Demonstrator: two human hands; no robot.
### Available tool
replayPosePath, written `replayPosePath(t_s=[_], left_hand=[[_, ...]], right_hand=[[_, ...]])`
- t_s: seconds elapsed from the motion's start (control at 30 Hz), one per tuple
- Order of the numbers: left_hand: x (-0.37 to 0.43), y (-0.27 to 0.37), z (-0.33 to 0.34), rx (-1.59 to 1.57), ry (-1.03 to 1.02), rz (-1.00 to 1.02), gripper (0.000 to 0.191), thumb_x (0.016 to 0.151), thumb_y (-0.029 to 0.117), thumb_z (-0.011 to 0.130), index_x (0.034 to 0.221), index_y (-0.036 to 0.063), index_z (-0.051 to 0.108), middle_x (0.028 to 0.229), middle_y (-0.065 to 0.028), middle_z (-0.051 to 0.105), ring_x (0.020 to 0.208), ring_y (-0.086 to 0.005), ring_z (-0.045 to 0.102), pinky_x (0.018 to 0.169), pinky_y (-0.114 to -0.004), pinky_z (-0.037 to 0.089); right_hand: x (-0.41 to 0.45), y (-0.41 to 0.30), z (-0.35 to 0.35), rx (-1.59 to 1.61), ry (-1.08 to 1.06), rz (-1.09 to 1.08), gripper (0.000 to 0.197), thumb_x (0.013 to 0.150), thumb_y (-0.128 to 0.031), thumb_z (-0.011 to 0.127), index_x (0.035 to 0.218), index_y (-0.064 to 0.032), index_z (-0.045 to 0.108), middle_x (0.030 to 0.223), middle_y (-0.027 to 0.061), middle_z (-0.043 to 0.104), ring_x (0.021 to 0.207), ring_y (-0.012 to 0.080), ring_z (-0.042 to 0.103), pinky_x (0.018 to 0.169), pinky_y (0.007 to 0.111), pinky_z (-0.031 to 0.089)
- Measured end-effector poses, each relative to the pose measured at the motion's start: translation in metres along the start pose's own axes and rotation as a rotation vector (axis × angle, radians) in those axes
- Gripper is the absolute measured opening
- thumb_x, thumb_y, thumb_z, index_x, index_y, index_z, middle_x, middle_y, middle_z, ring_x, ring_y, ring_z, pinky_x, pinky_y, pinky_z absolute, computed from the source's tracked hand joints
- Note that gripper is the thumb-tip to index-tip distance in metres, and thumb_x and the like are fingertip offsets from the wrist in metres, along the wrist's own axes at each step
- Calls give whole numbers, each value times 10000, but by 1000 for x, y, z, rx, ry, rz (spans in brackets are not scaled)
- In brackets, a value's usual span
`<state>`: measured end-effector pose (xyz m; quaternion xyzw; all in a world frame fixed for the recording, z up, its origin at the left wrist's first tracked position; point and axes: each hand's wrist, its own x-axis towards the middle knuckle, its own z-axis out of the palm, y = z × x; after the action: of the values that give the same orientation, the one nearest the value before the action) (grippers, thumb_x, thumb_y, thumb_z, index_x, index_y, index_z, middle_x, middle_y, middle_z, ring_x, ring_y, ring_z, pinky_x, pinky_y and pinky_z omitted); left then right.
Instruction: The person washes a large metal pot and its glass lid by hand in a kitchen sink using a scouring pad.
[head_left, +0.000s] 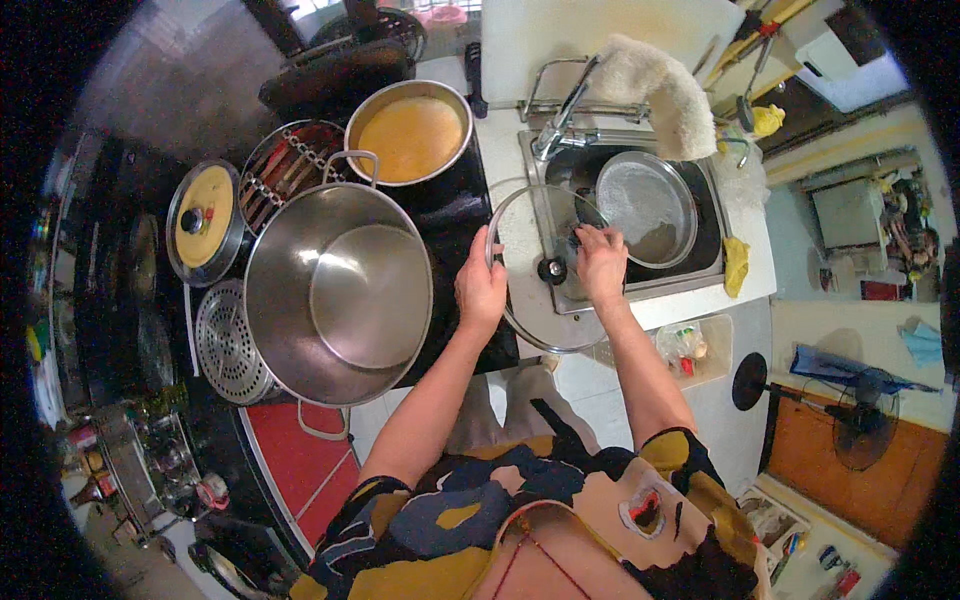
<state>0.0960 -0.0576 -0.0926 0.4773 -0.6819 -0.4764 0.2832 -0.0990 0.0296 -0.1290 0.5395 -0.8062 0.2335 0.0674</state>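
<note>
A round glass lid (525, 232) with a metal rim and a black knob is held over the counter and the sink's left edge. My left hand (481, 289) grips its left rim. My right hand (602, 262) is on the lid's right side, fingers bent over the glass. Whether a small dark thing by those fingertips is in the hand is unclear. To the left stands a large, empty stainless steel pot (367, 292) with two loop handles. In the sink (716, 225), right of the lid, lies a round metal pan (649, 202) with water in it.
A pan of yellow-orange contents (411, 139) sits behind the large pot. Left of that pot are a lidded pan (204, 217) and a perforated steamer tray (231, 341). The faucet (559, 139) rises behind the sink, near a pale towel (660, 90). A yellow cloth (736, 266) hangs at the counter's right.
</note>
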Motion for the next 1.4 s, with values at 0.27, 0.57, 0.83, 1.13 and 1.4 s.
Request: replayPosePath(t_s=[0.27,0.57,0.83,1.13,1.4], left_hand=[[6,14,5,179,0,78,527,763,48,463,1286,73,408,988,-117,637,822,-292,623,739,-379,479],[35,22,10,359,8,56,362,799,55,462,1151,12,530,1055,-240,575,955,-383,561,804,-448,445],[43,3,0,457,-60,-168,402,817,122,445,1210,88,519,1139,-173,568,1033,-383,532,887,-447,414],[40,30,6,502,-80,-33,318,819,93,440,1121,70,537,1060,-167,581,970,-390,548,831,-476,430],[40,43,2,566,-57,14,392,765,84,464,1142,28,557,999,-224,604,934,-379,575,820,-458,449]], right_hand=[[-11,11,-6,-45,-161,217,377,657,-202,717,995,-68,621,1101,70,515,1026,313,466,858,414,423],[-9,45,6,-10,-76,194,320,635,-107,681,936,-26,608,1062,115,513,988,334,468,855,420,413],[6,24,-15,-357,-209,196,270,691,-143,631,960,-121,635,963,56,541,948,270,489,751,393,431],[7,36,19,-346,-225,192,107,727,-108,547,738,-71,646,900,88,590,914,277,533,728,392,470],[44,13,59,-138,-68,121,139,743,-84,521,809,-53,638,915,111,559,893,302,529,752,397,464]])
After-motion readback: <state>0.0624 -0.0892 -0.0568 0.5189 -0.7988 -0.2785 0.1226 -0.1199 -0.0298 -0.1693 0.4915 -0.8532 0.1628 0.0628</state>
